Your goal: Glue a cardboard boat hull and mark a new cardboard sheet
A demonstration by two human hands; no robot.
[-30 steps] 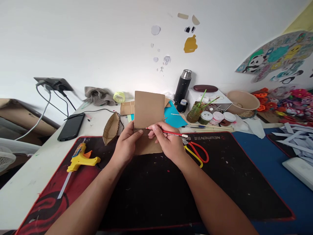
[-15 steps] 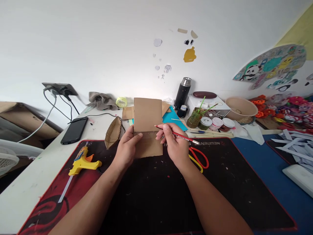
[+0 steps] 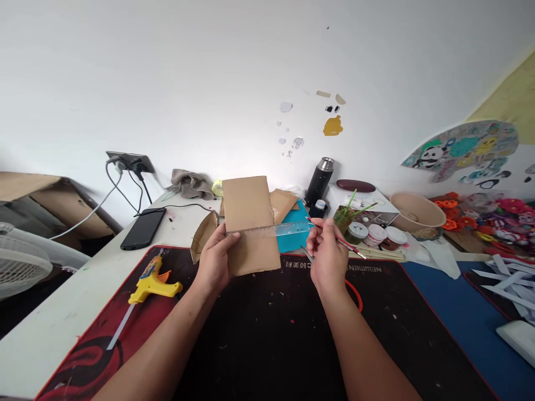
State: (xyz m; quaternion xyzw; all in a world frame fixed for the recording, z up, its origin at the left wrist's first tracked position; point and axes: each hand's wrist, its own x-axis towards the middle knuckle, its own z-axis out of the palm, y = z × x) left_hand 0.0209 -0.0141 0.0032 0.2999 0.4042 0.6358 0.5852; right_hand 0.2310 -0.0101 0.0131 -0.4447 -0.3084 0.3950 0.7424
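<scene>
My left hand (image 3: 216,255) grips the left side of an upright rectangular piece of brown cardboard (image 3: 246,203). Its thumb presses the end of a clear ruler (image 3: 288,228) that lies across the cardboard and juts out past the right edge. My right hand (image 3: 330,256) is closed round a red pencil (image 3: 346,245), its tip close to the ruler's right end. Behind that hand lie scissors with a red handle (image 3: 355,295), mostly hidden. A blue sheet (image 3: 292,242) and cardboard scraps (image 3: 284,203) are behind the cardboard.
A yellow glue gun (image 3: 152,284) rests on the black mat (image 3: 267,345) at left, near a phone (image 3: 143,228) and a curved cardboard piece (image 3: 204,236). A black flask (image 3: 320,181), paint jars (image 3: 376,235) and a bowl (image 3: 418,211) stand at the back right.
My right hand with the pencil has moved right, away from the cardboard. The ruler now shows sticking out past the cardboard's right edge. The cardboard has tilted slightly, and the view has shifted.
</scene>
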